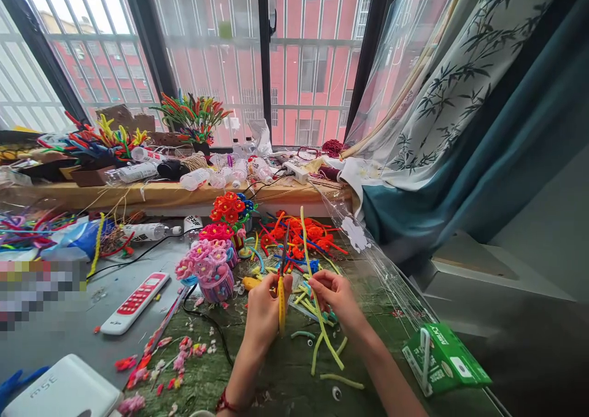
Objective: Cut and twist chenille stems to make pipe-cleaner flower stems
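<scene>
My left hand (262, 313) is wrapped round a pair of scissors (281, 303) with yellow handles, its dark blades pointing up and away. Pinched in my right hand (339, 299) is a long pale yellow-green pipe cleaner (304, 236), its upper end rising past the blades and apart from them. Short cut yellow pipe cleaner pieces (341, 381) lie on the table below the right hand. Behind both hands is a heap of red and blue pipe cleaners (317, 236). Left of the scissors stands a striped pot of pink pipe cleaner flowers (216, 279).
A remote control (135, 303), a white box-shaped device (64, 389) and fluffy scraps (184, 352) lie at the left. At right is a green milk carton (446, 359). A googly eye (337, 394) lies near the front. Bottles (196, 179) crowd the windowsill.
</scene>
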Action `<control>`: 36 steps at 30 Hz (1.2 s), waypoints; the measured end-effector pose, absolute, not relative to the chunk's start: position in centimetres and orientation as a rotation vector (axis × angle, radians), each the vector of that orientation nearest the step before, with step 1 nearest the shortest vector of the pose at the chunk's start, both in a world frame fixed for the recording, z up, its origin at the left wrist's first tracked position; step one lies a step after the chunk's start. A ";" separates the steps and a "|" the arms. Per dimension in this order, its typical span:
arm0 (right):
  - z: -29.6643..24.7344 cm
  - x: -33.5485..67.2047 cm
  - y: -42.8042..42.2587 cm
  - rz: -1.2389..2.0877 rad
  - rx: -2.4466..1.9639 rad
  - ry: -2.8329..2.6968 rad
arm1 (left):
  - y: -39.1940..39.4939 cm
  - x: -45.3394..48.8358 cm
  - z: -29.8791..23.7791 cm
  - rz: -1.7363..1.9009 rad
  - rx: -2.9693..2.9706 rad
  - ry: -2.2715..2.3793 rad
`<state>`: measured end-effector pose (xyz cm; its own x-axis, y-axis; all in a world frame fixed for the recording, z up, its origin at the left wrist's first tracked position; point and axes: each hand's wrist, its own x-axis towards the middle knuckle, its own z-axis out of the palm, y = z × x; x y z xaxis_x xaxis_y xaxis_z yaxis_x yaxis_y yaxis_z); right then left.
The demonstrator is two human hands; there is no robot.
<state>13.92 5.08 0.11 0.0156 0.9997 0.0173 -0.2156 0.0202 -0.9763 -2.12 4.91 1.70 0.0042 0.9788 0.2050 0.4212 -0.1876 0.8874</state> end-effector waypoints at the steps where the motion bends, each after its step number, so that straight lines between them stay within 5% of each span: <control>1: 0.0 14.1 5.1 1.276 -1.035 -1.036 | 4.9 -2.2 1.6 1.135 1.681 1.456; 11: -0.6 16.3 5.8 1.138 -0.984 -0.790 | 4.9 -2.5 2.3 1.089 1.765 1.790; 16: -0.6 16.4 5.9 1.108 -0.988 -0.754 | 2.9 -2.9 3.8 0.520 1.895 2.216; 22: -0.5 16.6 5.5 1.036 -0.967 -0.728 | -0.3 -0.1 3.1 0.079 1.989 2.085; 36: 0.1 15.6 4.8 1.023 -0.928 -0.700 | -2.4 2.2 2.9 -0.040 2.080 1.930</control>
